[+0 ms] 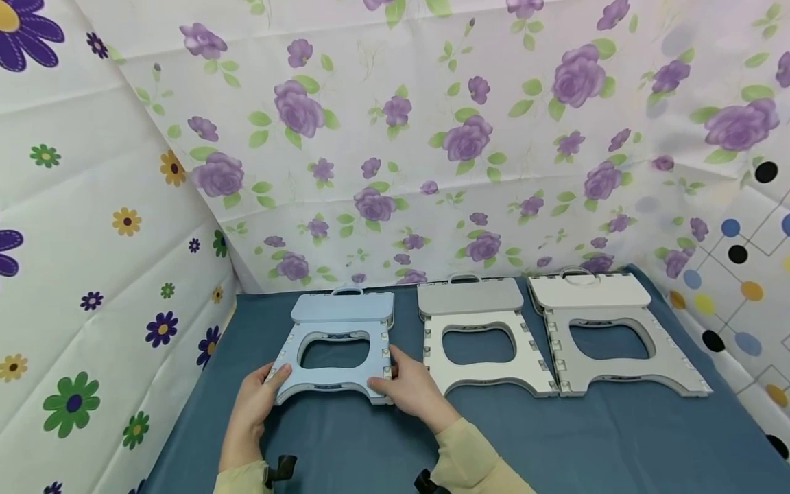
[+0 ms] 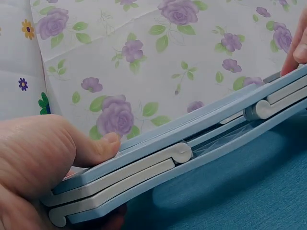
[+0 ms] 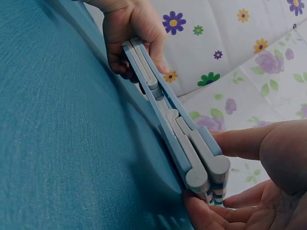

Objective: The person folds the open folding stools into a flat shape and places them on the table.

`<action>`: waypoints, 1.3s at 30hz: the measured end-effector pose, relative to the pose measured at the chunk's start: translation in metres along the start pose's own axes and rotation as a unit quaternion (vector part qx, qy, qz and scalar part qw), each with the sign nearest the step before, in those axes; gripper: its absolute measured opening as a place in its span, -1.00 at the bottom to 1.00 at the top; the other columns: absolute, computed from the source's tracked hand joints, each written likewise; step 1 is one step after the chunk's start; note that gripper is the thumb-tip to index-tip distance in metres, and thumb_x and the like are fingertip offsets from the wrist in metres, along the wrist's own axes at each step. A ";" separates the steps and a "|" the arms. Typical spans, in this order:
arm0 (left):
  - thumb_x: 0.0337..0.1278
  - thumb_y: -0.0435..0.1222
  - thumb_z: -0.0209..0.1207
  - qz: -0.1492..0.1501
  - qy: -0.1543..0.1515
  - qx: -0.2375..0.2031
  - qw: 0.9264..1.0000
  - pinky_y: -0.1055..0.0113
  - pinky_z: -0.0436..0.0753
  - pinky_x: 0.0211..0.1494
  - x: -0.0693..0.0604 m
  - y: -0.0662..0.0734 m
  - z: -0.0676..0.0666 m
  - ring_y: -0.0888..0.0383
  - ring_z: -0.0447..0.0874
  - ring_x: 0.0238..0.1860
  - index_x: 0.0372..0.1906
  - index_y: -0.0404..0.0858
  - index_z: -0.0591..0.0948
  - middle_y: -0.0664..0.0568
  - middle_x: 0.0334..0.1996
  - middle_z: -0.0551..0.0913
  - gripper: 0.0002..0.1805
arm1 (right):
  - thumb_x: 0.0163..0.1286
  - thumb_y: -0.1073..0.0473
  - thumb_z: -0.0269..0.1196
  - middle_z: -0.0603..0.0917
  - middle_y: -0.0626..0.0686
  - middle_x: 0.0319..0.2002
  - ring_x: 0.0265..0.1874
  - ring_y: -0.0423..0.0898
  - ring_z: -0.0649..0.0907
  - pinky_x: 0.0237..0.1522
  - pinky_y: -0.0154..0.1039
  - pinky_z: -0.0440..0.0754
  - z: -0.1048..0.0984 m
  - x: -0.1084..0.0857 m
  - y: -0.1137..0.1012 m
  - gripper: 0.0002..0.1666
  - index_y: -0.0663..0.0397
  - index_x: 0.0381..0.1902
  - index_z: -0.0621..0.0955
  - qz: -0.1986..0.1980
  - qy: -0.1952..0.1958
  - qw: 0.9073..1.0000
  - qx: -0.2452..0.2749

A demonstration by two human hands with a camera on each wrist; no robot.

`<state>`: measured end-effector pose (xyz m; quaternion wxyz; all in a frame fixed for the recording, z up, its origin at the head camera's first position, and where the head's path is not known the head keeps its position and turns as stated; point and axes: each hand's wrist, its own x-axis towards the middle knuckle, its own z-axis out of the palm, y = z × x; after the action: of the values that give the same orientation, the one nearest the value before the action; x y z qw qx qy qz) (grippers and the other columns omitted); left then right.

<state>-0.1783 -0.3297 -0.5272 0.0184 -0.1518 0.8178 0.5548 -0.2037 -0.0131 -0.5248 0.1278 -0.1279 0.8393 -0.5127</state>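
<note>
A light blue folding stool, folded flat, is at the left of a row of similar stools. My left hand grips its near left corner, thumb on top and fingers underneath. On the near right corner, my right hand holds the edge between thumb and fingers. The left wrist view shows the stool's layered blue and white edge above the cloth, with a shadow below. In the right wrist view both hands are on the stool, and its white rounded hinge ends face my right hand.
Right of the blue stool lies a folded white stool with a grey seat. Beside that is a folded grey stool with a white seat. A blue cloth covers the table. Flowered sheets hang behind and at the sides.
</note>
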 end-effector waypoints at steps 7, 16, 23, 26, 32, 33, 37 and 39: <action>0.64 0.01 0.15 -0.018 -0.029 0.024 0.999 -0.30 0.14 0.58 0.001 0.003 -0.003 -0.41 0.12 0.59 0.62 -0.60 0.13 -0.53 0.57 0.18 -0.10 | 0.52 -0.08 0.41 0.70 0.14 -0.07 -0.33 -0.02 0.67 -0.28 -0.03 0.60 -0.002 0.001 -0.002 0.02 0.26 0.68 0.22 -0.012 -0.007 0.999 -0.035; 0.53 0.08 0.26 -0.040 -0.027 0.064 0.997 -0.32 0.26 0.52 0.002 0.006 -0.003 -0.45 0.26 0.50 0.56 -0.60 0.25 -0.55 0.50 0.28 -0.05 | 0.54 -0.05 0.40 0.58 0.36 0.37 0.28 0.28 0.64 0.18 0.22 0.63 -0.005 -0.003 -0.005 0.00 0.29 0.67 0.21 -0.012 -0.011 0.997 -0.073; 0.47 0.00 0.34 -0.045 -0.011 0.109 0.993 -0.30 0.42 0.38 0.001 0.006 -0.003 -0.37 0.45 0.32 0.49 -0.60 0.36 -0.53 0.38 0.42 -0.13 | 0.49 0.04 0.46 0.56 0.39 0.39 0.34 0.31 0.59 0.26 0.22 0.58 -0.004 -0.006 -0.009 0.03 0.40 0.64 0.21 -0.026 -0.021 0.993 -0.113; 0.45 -0.02 0.36 -0.041 -0.011 0.137 0.990 -0.29 0.46 0.33 0.000 0.006 -0.003 -0.33 0.49 0.25 0.46 -0.62 0.38 -0.52 0.33 0.47 -0.14 | 0.45 0.07 0.48 0.57 0.42 0.36 0.34 0.34 0.58 0.27 0.23 0.57 -0.003 -0.007 -0.011 0.04 0.44 0.62 0.22 -0.033 -0.021 0.990 -0.135; 0.45 -0.04 0.36 -0.029 -0.016 0.154 0.988 -0.32 0.44 0.37 -0.001 0.004 -0.004 -0.42 0.45 0.34 0.47 -0.62 0.38 -0.55 0.37 0.44 -0.15 | 0.41 0.06 0.52 0.57 0.44 0.34 0.34 0.35 0.57 0.28 0.23 0.57 0.000 -0.009 -0.010 0.06 0.42 0.62 0.25 -0.025 -0.020 0.987 -0.158; 0.45 -0.04 0.36 -0.025 -0.017 0.157 0.987 -0.33 0.43 0.38 -0.001 0.004 -0.004 -0.44 0.43 0.36 0.47 -0.62 0.38 -0.56 0.38 0.43 -0.15 | 0.40 0.06 0.53 0.57 0.45 0.33 0.33 0.34 0.58 0.27 0.22 0.57 0.001 -0.009 -0.010 0.06 0.42 0.62 0.26 -0.025 -0.019 0.986 -0.161; 0.45 -0.04 0.36 -0.013 -0.020 0.164 0.986 -0.35 0.41 0.39 -0.001 0.002 -0.004 -0.47 0.38 0.40 0.48 -0.60 0.39 -0.56 0.40 0.41 -0.16 | 0.37 0.06 0.55 0.57 0.47 0.31 0.28 0.33 0.61 0.23 0.21 0.60 0.003 -0.009 -0.008 0.06 0.42 0.60 0.29 -0.027 -0.013 0.986 -0.167; 0.45 -0.03 0.37 -0.012 -0.019 0.162 0.987 -0.35 0.41 0.39 0.000 0.001 -0.004 -0.47 0.39 0.40 0.48 -0.59 0.39 -0.55 0.40 0.42 -0.16 | 0.38 0.06 0.55 0.57 0.47 0.30 0.26 0.32 0.62 0.22 0.20 0.61 0.004 -0.008 -0.008 0.06 0.41 0.60 0.29 -0.027 -0.013 0.986 -0.167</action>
<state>-0.1775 -0.3333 -0.5243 0.0647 -0.1462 0.8945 0.4176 -0.1939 -0.0168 -0.5187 0.1012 -0.1767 0.9076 -0.3672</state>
